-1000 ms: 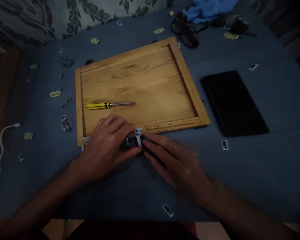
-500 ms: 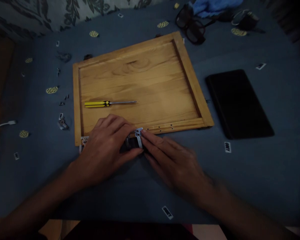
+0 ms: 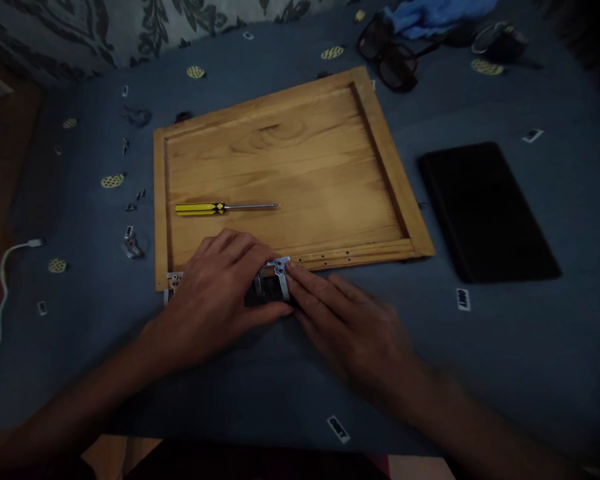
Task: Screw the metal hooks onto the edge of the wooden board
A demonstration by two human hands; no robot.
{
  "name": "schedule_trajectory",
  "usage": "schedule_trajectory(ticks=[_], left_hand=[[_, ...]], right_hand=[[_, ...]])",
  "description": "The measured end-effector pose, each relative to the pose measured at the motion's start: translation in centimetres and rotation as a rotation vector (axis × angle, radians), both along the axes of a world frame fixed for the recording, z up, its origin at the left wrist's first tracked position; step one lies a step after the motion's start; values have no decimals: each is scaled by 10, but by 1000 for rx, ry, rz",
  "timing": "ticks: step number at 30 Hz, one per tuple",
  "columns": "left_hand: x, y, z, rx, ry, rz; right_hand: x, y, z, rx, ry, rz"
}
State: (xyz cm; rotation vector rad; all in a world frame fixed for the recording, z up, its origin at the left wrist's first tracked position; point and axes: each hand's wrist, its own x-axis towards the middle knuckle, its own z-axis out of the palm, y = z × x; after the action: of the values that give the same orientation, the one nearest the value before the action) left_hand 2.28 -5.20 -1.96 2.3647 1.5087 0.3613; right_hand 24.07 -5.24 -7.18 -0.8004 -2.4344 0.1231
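A framed wooden panel [image 3: 290,167] lies on the dark blue cloth, small holes showing along its near edge. Against that edge, left of the holes, sits a metal bracket [image 3: 283,268] with a dark part below it. My left hand [image 3: 215,293] curls around the bracket's left side, thumb and fingers closed on it. The fingertips of my right hand [image 3: 353,320] press together against the bracket's right side. Another metal bracket [image 3: 174,280] shows at the panel's near left corner, partly behind my left hand. A yellow and black screwdriver [image 3: 200,209] rests on the panel.
Small screws [image 3: 131,207] and a metal piece [image 3: 132,246] lie left of the panel. A black flat case [image 3: 490,213] is on the right. Sunglasses [image 3: 390,57] and a blue cloth [image 3: 437,17] are at the back. A white cable [image 3: 3,287] runs along the left.
The whole view has shifted, so everything appears slightly further right. Both hands keep nearly the same place at the bracket.
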Motion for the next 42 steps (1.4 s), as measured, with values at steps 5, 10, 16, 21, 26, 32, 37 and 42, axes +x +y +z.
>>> schedule_trajectory(ticks=[5,10,16,21,26,32,37,42], left_hand=[[3,0,0,30,34,4],[5,1,1,27,39,2],[6,0,-1,58,36,-5],[6,0,0,55,34,5],[7,0,0,47,44,15],[5,-1,0,52,46,17],[5,1,0,39,36,9],[5,1,1,35,36,9]], right_hand=[[-1,0,-2,11,2,-2],[-1,0,-2,22,2,-3],[-2,1,-1,18,-25,-25],[-2,0,1,10,-21,-17],[-2,0,1,31,-13,-25],[-2,-1,-2,35,-46,-14],[0,-2,-3,19,-89,-15],[1,-2,-2,-3,-105,-18]])
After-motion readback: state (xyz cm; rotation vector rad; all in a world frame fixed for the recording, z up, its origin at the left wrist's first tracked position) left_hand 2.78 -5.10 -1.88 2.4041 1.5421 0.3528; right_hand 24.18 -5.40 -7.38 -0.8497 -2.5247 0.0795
